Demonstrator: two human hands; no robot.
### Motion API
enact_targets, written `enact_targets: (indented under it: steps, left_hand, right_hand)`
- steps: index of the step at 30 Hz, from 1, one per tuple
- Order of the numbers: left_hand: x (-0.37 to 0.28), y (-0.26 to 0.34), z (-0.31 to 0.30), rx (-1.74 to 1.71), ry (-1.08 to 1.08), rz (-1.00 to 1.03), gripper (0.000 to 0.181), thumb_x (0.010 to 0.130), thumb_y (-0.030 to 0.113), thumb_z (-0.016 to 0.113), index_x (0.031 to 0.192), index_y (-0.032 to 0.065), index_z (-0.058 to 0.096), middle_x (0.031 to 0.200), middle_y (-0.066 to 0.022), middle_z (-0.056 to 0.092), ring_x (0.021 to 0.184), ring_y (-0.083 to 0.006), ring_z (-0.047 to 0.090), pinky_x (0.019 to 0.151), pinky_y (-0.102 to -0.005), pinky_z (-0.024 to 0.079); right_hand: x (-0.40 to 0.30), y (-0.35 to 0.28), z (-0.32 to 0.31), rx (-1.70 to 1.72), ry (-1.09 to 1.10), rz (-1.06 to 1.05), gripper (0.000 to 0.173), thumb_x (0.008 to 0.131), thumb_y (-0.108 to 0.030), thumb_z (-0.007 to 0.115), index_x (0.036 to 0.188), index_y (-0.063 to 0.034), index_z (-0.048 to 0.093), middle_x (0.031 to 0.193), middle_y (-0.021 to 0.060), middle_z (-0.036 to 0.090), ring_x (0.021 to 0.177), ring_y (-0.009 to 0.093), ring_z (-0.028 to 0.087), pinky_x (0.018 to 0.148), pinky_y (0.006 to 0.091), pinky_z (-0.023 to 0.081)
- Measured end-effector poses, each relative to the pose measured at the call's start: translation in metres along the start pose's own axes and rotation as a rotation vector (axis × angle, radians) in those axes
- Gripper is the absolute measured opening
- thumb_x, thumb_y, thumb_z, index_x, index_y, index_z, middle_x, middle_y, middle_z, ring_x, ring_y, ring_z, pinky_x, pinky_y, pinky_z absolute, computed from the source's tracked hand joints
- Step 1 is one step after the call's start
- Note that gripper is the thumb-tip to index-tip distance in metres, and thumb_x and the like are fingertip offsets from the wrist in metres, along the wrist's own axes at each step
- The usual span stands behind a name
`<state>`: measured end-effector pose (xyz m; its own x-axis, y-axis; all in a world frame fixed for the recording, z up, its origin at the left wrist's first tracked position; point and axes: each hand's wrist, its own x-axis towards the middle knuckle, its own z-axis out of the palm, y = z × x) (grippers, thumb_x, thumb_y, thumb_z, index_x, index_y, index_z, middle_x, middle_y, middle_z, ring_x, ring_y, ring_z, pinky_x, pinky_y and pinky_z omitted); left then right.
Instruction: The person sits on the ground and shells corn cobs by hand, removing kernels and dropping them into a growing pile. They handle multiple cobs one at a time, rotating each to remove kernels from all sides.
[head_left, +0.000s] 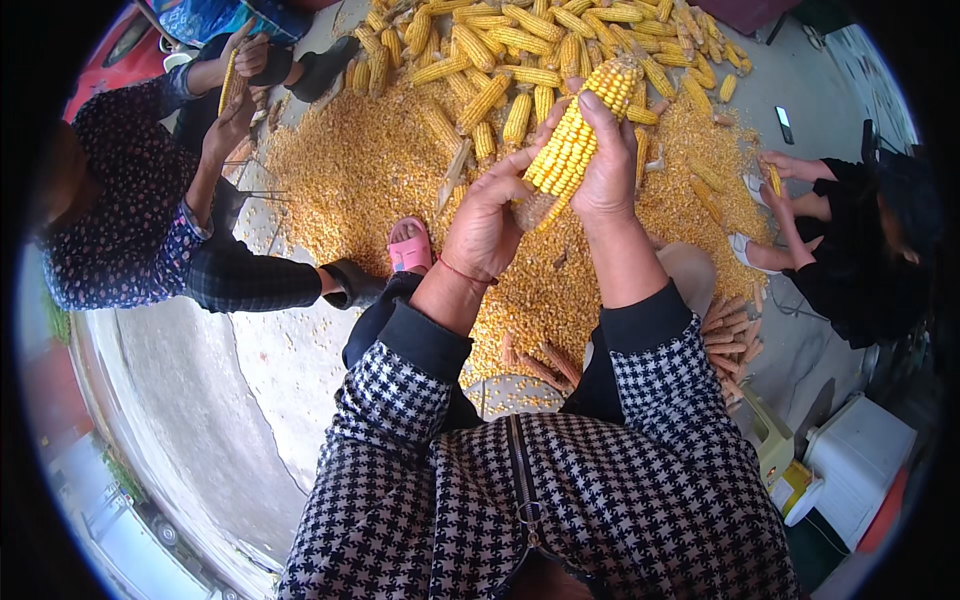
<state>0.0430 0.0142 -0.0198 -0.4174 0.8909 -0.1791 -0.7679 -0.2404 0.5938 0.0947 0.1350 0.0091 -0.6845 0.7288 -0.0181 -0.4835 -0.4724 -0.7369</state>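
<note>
One ear of corn is held between my two hands, tilted with its upper end towards the right. My left hand grips the lower end, where a patch of bare cob shows. Around the upper part my right hand is closed, its thumb lying on the kernels. Most of the yellow kernels are still on the ear. Below the hands spreads a heap of loose corn kernels, and beyond them lies a pile of whole ears.
At the left a person holds an ear; at the right another person does too. Stripped cobs lie at my right, near a white container and a yellow bucket. A phone rests on the floor.
</note>
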Motion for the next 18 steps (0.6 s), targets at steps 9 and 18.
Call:
enact_targets:
  steps: [9,18]
  left_hand:
    - [-0.001,0.003,0.000,-0.025,0.009,-0.011,0.060,0.076,0.008,0.051,0.134,-0.0083,0.045,0.137,-0.0145,0.050,0.127,-0.0222,0.048,0.110,-0.0336,0.033]
    - [0.002,-0.003,-0.008,0.115,0.096,-0.041,0.065,0.070,0.002,0.049,0.134,-0.0090,0.046,0.135,-0.0137,0.052,0.127,-0.0210,0.048,0.110,-0.0313,0.033]
  right_hand:
    - [-0.001,0.001,-0.003,-0.092,-0.024,0.010,0.046,0.090,-0.029,0.060,0.121,0.0024,0.049,0.079,0.0098,0.060,0.067,0.019,0.062,0.062,0.0316,0.053]
    - [-0.002,0.006,-0.005,-0.086,-0.056,0.010,0.043,0.091,-0.027,0.060,0.121,0.0018,0.049,0.077,0.0099,0.060,0.065,0.019,0.061,0.060,0.0319,0.053]
